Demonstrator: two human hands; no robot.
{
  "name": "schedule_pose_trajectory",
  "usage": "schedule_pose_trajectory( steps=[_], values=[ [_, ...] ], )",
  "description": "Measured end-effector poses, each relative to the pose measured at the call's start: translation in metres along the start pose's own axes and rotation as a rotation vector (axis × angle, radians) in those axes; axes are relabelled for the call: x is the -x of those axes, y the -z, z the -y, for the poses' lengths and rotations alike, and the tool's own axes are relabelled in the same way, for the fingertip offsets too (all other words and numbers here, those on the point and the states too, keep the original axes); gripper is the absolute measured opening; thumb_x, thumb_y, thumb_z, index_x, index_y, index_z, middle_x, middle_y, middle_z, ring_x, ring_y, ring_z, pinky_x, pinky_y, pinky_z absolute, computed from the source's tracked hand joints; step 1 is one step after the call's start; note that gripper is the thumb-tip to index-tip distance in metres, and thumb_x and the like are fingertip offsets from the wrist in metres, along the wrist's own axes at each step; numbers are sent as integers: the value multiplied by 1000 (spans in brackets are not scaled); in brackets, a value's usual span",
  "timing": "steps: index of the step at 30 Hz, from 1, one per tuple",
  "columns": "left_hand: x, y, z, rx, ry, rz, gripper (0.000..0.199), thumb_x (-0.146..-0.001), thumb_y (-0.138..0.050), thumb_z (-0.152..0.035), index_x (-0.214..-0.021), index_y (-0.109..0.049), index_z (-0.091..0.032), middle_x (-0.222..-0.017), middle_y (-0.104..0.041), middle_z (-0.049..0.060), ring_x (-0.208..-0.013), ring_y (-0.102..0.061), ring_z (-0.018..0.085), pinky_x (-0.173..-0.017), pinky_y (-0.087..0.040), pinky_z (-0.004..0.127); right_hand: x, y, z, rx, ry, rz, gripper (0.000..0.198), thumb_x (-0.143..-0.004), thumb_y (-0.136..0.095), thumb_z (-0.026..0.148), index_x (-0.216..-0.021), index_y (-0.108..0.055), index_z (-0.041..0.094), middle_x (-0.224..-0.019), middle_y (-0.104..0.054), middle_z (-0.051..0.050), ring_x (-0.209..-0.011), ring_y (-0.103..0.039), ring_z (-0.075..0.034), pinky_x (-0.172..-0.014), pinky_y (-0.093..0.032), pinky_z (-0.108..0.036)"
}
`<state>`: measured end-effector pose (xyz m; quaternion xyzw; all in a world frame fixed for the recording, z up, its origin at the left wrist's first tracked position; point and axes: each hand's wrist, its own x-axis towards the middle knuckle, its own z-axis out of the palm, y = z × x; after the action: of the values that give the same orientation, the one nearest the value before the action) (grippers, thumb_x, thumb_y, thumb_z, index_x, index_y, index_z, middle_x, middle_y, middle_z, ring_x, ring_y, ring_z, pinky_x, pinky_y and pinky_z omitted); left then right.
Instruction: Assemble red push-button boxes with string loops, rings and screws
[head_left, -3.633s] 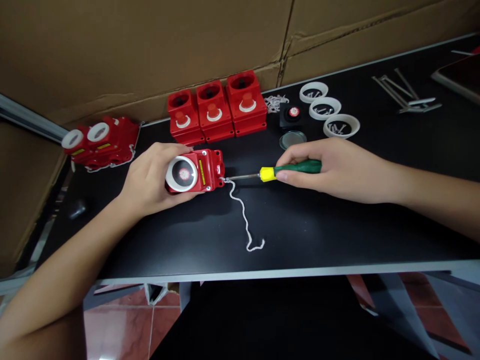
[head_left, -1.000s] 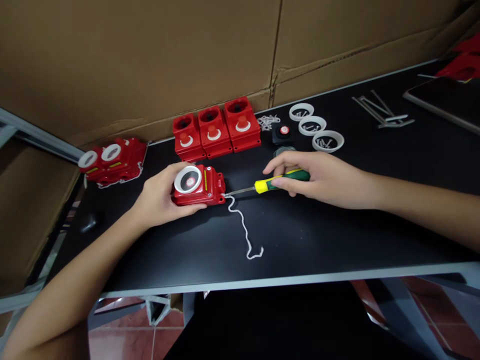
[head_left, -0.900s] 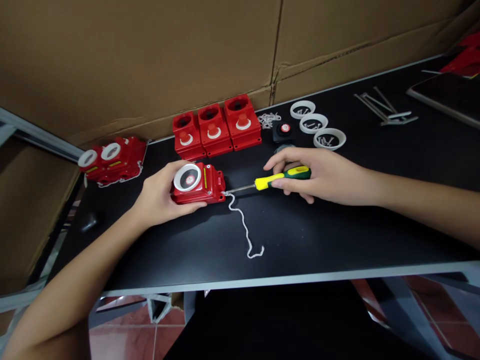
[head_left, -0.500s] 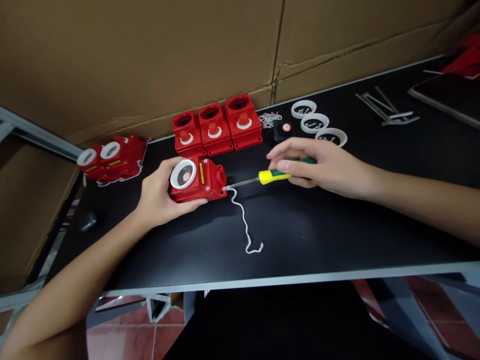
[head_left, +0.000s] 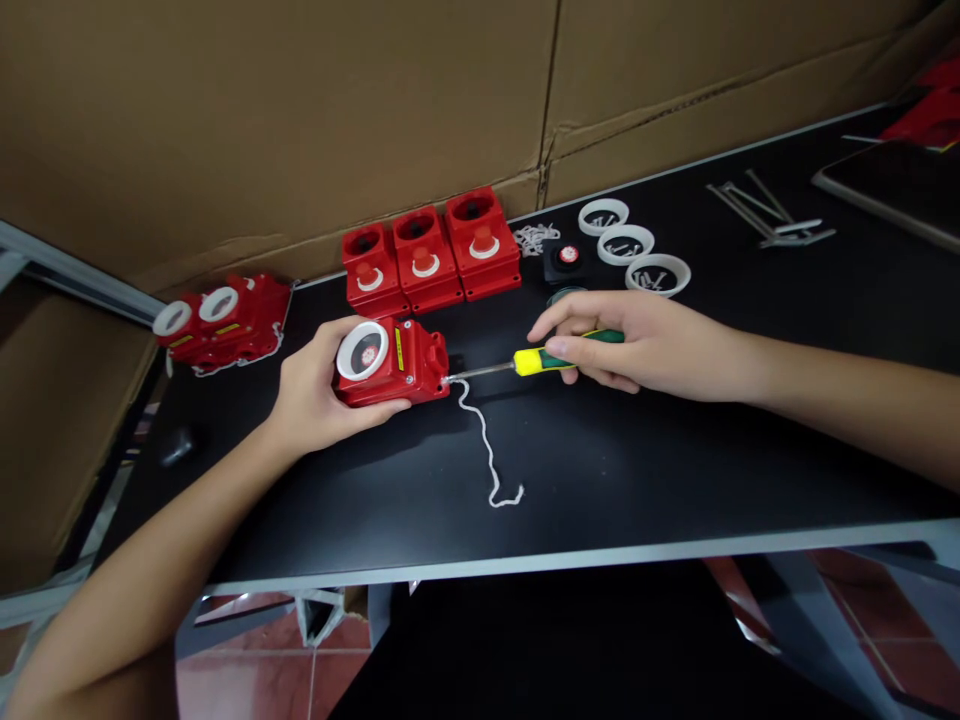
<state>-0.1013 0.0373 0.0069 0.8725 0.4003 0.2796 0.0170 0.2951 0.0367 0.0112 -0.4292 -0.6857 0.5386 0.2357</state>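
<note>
My left hand [head_left: 311, 390] is closed round the back end of a red plastic box [head_left: 390, 385] with a white ring and a yellow label on top. In my right hand [head_left: 607, 345] is a screwdriver [head_left: 532, 361] with a yellow and green handle. Its shaft points left, and the tip meets the box's right end, where a white cord [head_left: 486, 440] starts. From there the cord trails over the black tabletop towards me. Whether the tip sits on a screw there is too small to tell.
Three red housings [head_left: 431, 260] stand in a row against the cardboard. Finished-looking red boxes [head_left: 232, 325] sit at the left. White rings [head_left: 626, 245] holding screws, a black round-topped part [head_left: 568, 262] and long metal pieces [head_left: 772, 215] lie behind my right hand. A dark flat device [head_left: 892, 190] lies far right.
The fingers of my right hand have shifted along the screwdriver's handle, and the handle has turned. My left hand still holds the red box in place.
</note>
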Motion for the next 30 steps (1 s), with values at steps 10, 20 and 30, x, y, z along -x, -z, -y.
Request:
schedule_pose_trajectory(
  steps=[10, 20, 30],
  values=[
    [0, 0, 0, -12, -26, 4, 79, -89, -92, -76, -149, -64, -31, -130, -86, 8, -108, -89, 34, -92, -76, 46, -4, 8, -4, 112, 128, -133, 47, -85, -89, 58, -115, -81, 23, -111, -82, -7, -96, -77, -22, -88, -64, -40],
    [1, 0, -1, -11, -42, -8, 78, -91, -91, -76, -149, -63, -32, -131, -86, 8, -108, -89, 33, -92, -76, 45, -1, 4, -7, 113, 100, -175, 61, -86, -86, 69, -126, -81, 24, -114, -81, -9, -93, -73, -23, -87, -64, -43],
    [-1, -1, -3, -29, -46, 5, 78, -92, -89, -76, -149, -63, -30, -131, -86, 7, -108, -89, 32, -93, -76, 44, 1, -2, -6, 155, 122, -140, 55, -96, -75, 71, -122, -80, 22, -94, -80, -5, -86, -73, -19, -90, -59, -38]
  ],
)
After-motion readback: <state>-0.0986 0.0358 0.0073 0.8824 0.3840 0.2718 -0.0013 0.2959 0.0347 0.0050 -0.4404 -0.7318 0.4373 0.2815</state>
